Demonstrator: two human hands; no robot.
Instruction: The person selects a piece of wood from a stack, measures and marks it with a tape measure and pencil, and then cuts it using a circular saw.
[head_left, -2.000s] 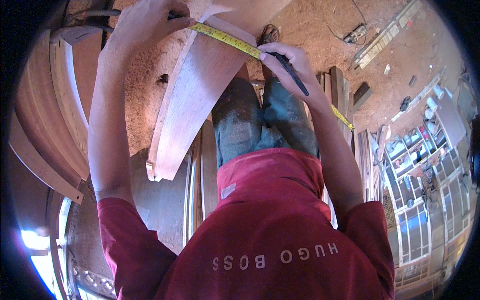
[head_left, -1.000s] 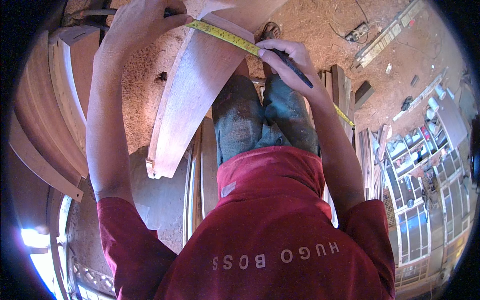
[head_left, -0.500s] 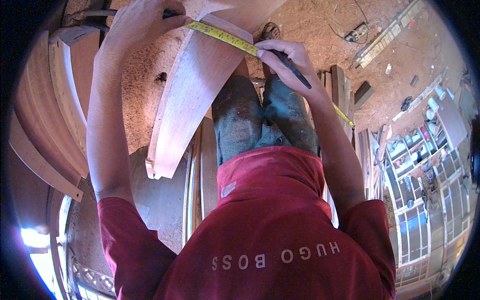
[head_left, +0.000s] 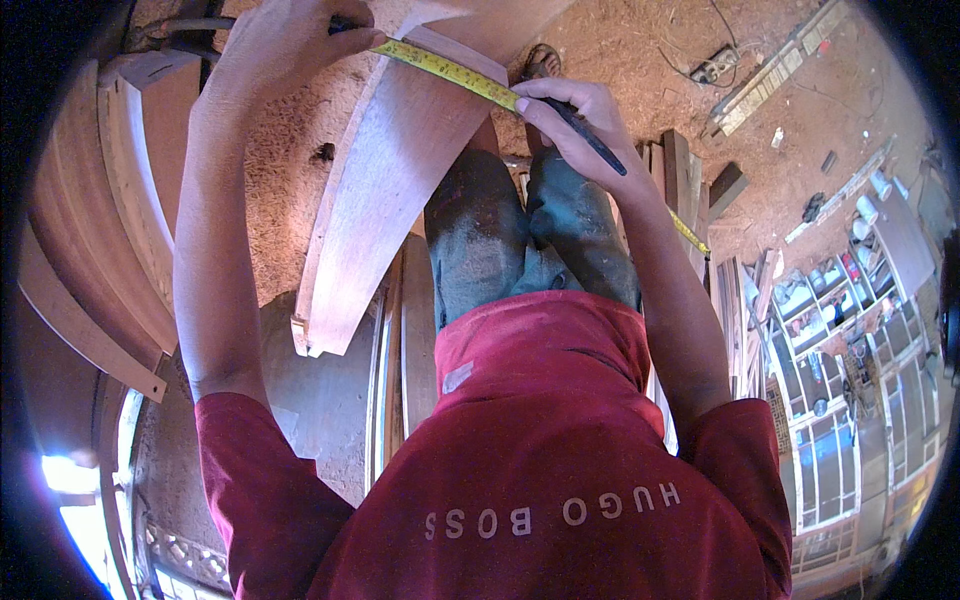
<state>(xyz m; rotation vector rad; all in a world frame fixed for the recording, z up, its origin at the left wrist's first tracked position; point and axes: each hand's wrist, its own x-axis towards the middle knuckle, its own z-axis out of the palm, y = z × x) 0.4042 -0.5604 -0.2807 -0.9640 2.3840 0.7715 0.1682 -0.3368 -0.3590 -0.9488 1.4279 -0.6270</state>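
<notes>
A yellow tape measure (head_left: 442,66) is stretched across a pale wooden board (head_left: 380,190) with a long tapering shape. My left hand (head_left: 290,45) is closed on the tape near the board's left edge, at the top of the view, with a dark part partly hidden in its fingers. My right hand (head_left: 578,125) grips a long dark pencil-like tool (head_left: 597,148) and pinches the tape at the board's right edge. The tape's tail (head_left: 690,230) shows beyond my right forearm. My legs and one sandalled foot (head_left: 543,62) are below the board.
Curved wooden pieces (head_left: 120,220) stand stacked at the left, and timber lengths (head_left: 675,160) lie at the right. A power strip with cords (head_left: 715,67) is on the dusty floor, near a long pale strip (head_left: 770,70). A divided frame with cans and tools (head_left: 840,300) sits at far right.
Both hands and the tape shifted slightly toward the top of the view after the oldest frame. Since then they have stayed almost still.
</notes>
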